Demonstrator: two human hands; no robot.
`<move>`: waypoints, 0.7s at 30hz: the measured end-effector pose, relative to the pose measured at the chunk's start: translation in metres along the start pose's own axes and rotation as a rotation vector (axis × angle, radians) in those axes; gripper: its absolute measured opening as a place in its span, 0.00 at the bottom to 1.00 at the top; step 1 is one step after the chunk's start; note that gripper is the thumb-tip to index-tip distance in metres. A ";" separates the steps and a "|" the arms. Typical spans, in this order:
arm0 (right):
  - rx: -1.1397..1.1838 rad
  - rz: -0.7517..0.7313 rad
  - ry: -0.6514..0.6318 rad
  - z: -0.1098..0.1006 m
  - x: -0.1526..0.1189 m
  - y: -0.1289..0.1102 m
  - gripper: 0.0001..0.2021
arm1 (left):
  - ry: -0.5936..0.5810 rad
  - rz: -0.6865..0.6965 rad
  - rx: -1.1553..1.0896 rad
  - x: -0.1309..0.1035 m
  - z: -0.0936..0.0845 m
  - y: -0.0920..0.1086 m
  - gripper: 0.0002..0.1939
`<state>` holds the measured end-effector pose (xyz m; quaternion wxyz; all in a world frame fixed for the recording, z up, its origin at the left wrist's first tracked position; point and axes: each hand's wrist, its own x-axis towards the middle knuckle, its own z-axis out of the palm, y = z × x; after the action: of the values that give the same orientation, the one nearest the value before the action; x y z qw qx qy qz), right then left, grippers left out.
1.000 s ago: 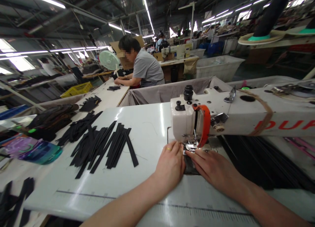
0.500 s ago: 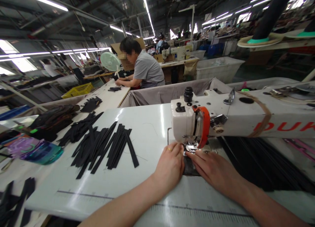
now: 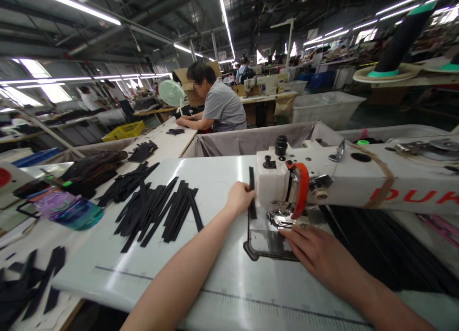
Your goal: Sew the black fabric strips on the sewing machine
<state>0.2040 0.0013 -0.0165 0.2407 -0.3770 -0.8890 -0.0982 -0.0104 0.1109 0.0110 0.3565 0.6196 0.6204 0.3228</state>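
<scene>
A short black fabric strip (image 3: 252,197) stands nearly upright in the picture, pinched in the fingers of my left hand (image 3: 241,198), just left of the sewing machine head (image 3: 274,182). My right hand (image 3: 319,249) lies by the metal presser foot (image 3: 283,220), fingers stretched out over the edge of the dark machine plate (image 3: 270,242). No cloth shows under those fingertips, though their undersides are hidden. Long black fabric strips (image 3: 390,245) lie beneath the machine arm on the right. Piles of short black strips (image 3: 150,211) are spread over the table's left part.
An orange finger guard (image 3: 300,190) hangs beside the needle area. A ruler scale (image 3: 265,300) runs along the table's front. At left stands a purple and teal jug (image 3: 71,209). A co-worker (image 3: 222,101) bends over the table beyond, near a green fan (image 3: 172,93).
My left hand has moved away from the presser foot, up and left, with a black strip now visible in it. My right hand stays close to the foot. The view has shifted slightly.
</scene>
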 end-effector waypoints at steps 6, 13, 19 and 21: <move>-0.303 0.431 -0.044 -0.014 -0.011 0.031 0.16 | -0.129 -0.123 -0.442 -0.082 -0.053 -0.009 0.19; -0.196 0.558 -0.155 -0.021 -0.018 0.048 0.14 | -0.222 -0.148 -0.635 -0.141 -0.066 0.007 0.22; -0.178 0.578 -0.140 -0.032 -0.009 0.047 0.07 | -0.239 -0.101 -0.496 -0.147 -0.061 0.011 0.19; -0.154 0.557 -0.049 -0.031 -0.011 0.049 0.04 | -0.174 -0.063 -0.332 -0.137 -0.059 0.000 0.16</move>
<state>0.2566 0.0176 0.0039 0.2073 -0.6262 -0.7466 -0.0864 -0.0633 -0.0232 0.0485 0.5160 0.5581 0.5445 0.3547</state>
